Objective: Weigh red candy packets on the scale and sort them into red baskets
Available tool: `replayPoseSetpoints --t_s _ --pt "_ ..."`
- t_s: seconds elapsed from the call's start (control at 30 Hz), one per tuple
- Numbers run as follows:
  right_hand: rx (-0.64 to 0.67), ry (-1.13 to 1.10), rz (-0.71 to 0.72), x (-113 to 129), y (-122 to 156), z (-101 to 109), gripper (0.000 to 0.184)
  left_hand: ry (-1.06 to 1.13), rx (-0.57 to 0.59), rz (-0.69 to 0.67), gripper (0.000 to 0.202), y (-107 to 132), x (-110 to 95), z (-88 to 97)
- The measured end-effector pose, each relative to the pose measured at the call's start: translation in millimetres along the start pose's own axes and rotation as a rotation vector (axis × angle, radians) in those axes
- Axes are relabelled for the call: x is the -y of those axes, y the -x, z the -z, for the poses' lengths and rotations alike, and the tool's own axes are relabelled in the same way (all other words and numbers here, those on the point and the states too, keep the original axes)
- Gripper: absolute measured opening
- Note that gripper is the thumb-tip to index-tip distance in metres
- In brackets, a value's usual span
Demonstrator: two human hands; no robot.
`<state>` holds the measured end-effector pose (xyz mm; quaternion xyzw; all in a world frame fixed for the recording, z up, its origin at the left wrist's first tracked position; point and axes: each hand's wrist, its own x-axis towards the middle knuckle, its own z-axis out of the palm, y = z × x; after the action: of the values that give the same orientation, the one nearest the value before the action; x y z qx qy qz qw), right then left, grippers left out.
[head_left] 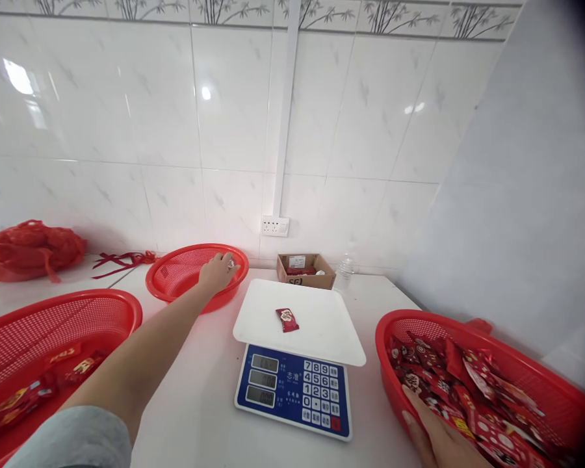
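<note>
My left hand [217, 272] reaches over the far red basket [156, 286], near its right rim. Its fingers are closed around something small and silvery that I cannot make out. At the lower right, my right hand [439, 434] grips the left edge of the right red basket [388, 383], fingers on both sides of the rim. That basket holds many red wrapped packets [472, 396]. One small dark red packet [287, 320] lies on the white pan of the digital scale [292, 390], between my hands.
Under my left forearm, the left red basket [119, 305] holds several red packets. A red bag [32, 252] and dark red ribbons [121, 261] lie at the back left. Behind the scale stand a cardboard box [307, 281] and a clear plastic container [345, 266]. A tiled wall [234, 117] rises behind.
</note>
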<state>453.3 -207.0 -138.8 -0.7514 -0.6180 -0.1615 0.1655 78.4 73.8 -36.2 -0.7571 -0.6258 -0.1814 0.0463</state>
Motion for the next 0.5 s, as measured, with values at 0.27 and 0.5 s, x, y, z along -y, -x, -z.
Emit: replayPoseSetpoints --t_s 0.27,0.5 --pt "-0.016 0.014 0.008 6 4 5 0.048 0.045 0.172 -0.318 0.059 21 -48 -38.1" --pt "-0.031 0.107 0.036 2 4 3 0.045 0.112 0.295 -0.666 0.038 51 -122 -53.1"
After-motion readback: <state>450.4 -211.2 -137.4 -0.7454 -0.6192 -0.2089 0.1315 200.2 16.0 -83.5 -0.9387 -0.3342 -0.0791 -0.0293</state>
